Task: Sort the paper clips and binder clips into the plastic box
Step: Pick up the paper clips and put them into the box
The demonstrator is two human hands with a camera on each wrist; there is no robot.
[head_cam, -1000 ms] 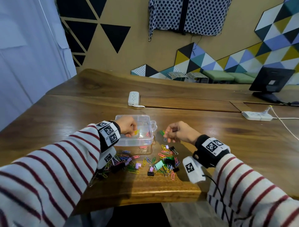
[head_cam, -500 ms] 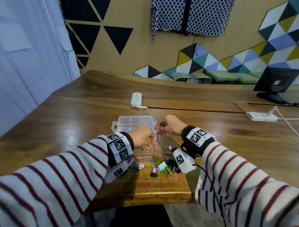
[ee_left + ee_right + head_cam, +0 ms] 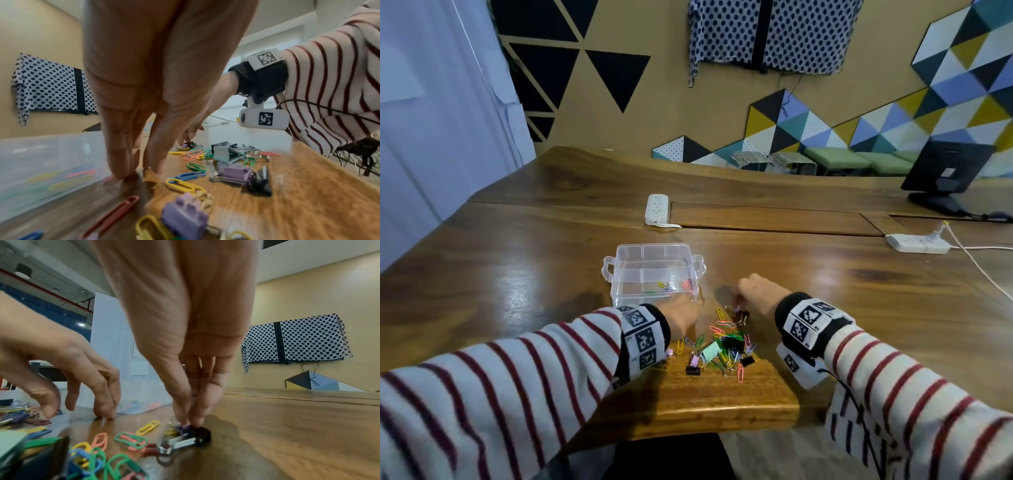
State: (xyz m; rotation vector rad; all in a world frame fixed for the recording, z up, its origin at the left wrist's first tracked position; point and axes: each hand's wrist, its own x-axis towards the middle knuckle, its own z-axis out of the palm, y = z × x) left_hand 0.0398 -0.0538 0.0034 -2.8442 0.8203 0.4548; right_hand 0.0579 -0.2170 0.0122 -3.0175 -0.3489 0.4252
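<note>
The clear plastic box stands on the table with a few coloured paper clips in its near compartments. In front of it lies a pile of coloured paper clips and binder clips. My left hand is low by the box's near right corner, fingertips touching the table and thumb apart from them, holding nothing that I can see. My right hand is at the pile's far end. Its thumb and fingers pinch a small purple clip that lies against a black binder clip.
A white power strip lies behind the box, and another one with a cable at the right. A monitor stands at the far right. The table's front edge runs just below the pile.
My left hand came out of the box and down to the table in front of it. My right hand went to the box, then dropped onto the pile's far end and pinched a clip.
</note>
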